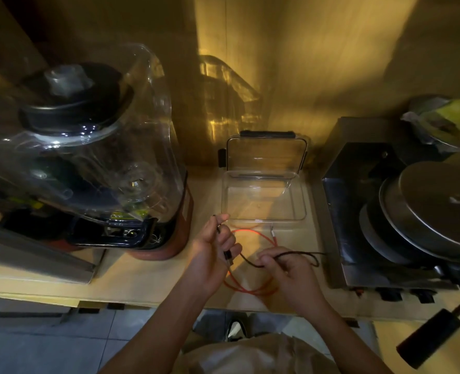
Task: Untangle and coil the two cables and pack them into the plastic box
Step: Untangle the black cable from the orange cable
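Observation:
A clear plastic box (263, 217) stands open on the wooden counter, its lid (265, 155) leaning up against the back wall. In front of it a red cable (253, 291) lies in a loose loop, one plug end near the box's front wall. My left hand (212, 252) is closed around one end of a black cable (250, 263), held upright over the red loop. My right hand (288, 268) pinches the same black cable further along; its free part trails right in a small loop towards the metal appliance.
A large blender (88, 157) with a clear hood stands on the left. A steel appliance (363, 211) with round metal lids (439, 201) and a black handle (428, 338) fills the right. The counter's front edge runs under my forearms.

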### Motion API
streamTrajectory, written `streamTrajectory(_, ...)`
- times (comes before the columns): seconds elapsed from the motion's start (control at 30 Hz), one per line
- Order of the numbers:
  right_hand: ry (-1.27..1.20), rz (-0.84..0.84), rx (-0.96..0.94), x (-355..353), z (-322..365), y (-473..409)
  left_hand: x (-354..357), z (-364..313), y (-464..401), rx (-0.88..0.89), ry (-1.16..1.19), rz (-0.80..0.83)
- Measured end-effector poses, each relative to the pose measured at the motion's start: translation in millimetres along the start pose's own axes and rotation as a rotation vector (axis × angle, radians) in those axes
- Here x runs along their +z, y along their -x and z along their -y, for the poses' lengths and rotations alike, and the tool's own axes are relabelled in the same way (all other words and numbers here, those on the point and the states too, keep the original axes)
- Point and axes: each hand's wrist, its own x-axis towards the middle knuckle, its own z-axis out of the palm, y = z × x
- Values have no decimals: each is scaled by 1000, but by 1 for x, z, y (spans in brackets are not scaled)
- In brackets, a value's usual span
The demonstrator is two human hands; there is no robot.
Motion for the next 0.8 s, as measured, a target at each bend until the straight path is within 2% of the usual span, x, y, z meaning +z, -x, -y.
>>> streamTrajectory(0.23,-121,140,56,17,15,11,1,7,2,40,-233,54)
streamTrajectory(0.37,-188,102,52,14,25,12,-2,10,3,35,-336,100)
streamTrajectory(0.57,-174,81,45,12,31,15,-7,16,7,76,-571,148)
streamTrajectory(0.73,-103,16,-32,13,34,16,-14,21,10,134,-811,169)
streamTrajectory(0.8,-124,-6,-41,11,37,15,-14,23,14,107,-865,207)
